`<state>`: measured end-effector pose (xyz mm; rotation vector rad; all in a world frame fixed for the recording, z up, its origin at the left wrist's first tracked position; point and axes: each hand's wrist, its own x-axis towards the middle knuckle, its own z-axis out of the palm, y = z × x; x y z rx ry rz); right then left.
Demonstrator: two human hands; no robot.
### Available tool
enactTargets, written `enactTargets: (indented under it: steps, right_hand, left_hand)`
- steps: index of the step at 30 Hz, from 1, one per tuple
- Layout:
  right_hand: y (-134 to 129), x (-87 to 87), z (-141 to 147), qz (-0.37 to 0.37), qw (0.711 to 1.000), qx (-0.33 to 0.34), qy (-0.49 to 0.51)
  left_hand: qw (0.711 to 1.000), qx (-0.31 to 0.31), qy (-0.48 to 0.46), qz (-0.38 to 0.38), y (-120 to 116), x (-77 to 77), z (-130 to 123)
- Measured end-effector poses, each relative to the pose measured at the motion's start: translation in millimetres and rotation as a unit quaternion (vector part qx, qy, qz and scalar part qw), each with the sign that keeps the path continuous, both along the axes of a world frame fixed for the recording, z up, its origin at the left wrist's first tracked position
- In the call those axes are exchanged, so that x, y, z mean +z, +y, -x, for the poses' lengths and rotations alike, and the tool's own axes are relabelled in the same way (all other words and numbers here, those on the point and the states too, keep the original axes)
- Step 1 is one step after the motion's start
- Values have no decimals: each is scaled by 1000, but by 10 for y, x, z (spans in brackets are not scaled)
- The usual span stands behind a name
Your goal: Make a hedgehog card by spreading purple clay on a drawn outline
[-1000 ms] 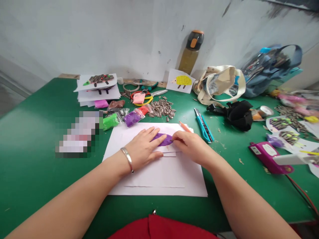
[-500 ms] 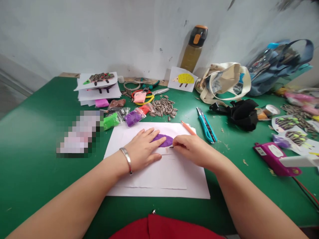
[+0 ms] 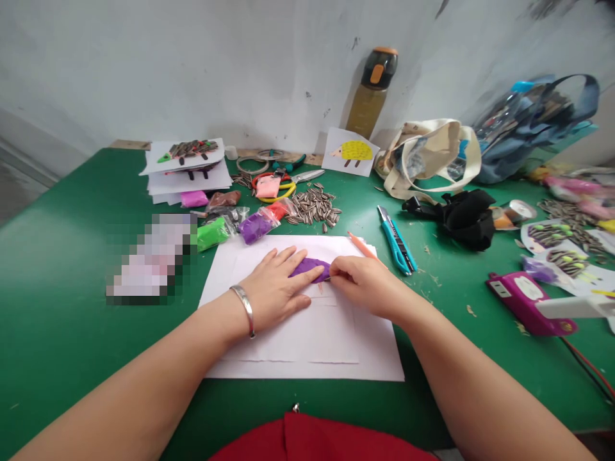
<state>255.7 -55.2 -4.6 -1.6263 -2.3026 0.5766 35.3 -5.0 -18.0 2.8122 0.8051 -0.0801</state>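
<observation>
White paper sheets (image 3: 331, 333) lie on the green table, with a flat purple clay shape (image 3: 310, 267) on the top one. My left hand (image 3: 278, 285) rests spread over the paper, its fingertips on the clay's left part. At the clay's right end, my right hand (image 3: 358, 282) is pinched around a small, thin dark piece whose tip shows at the clay's lower edge; most of it is hidden by the fingers. An orange pencil (image 3: 364, 246) lies just behind my right hand. Beyond the paper is a pile of striped sunflower seeds (image 3: 314, 208).
Bagged purple clay (image 3: 256, 225) and green clay (image 3: 214, 234) lie behind the paper. A teal cutter (image 3: 396, 243) is to the right, near a magenta glue gun (image 3: 528, 304). Scissors (image 3: 307, 177), a bottle (image 3: 369, 96) and a cream bag (image 3: 427, 157) stand or lie farther back.
My right hand has shifted slightly left, bringing the dark piece in its fingers to the clay's lower right edge. My left hand has stayed in nearly the same place.
</observation>
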Motion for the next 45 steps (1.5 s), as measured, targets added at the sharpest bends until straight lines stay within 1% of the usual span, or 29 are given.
enactTargets:
  steps: [3,8,12,15,18,24,29,34,39,45]
  right_hand:
    - [12,-8,-39,-3,1000,10,25]
    - [22,-42,-29,-20,1000,4,11]
    - [31,-40,-74,-2,999,9,50]
    - [31,-26,-126,4,996,-7,84]
    - [29,-18,-142,5,995,-27,96]
    - [60,-35,-134,19,992,-34,116]
    - [80,-77,-146,17,986,-70,149]
    - [85,-103,-132,1,986,-70,149]
    - [88,-116,-136,-7,985,-75,153]
    - [87,-116,-110,-24,987,-89,128]
  left_hand:
    - [1000,3,13,0,-8,5,-5]
    - [999,9,31,0,-22,9,-17]
    - [1000,8,25,-1,-28,11,-19]
    - [1000,3,14,-5,-30,7,-18]
    - [1000,7,13,-6,-34,0,-19]
    - [1000,29,10,3,-62,-19,-23]
    - [999,27,17,16,-91,22,-51]
    - [999,34,23,20,-98,56,-71]
    - [999,28,8,24,-105,40,-53]
    - [999,37,16,29,-117,37,-72]
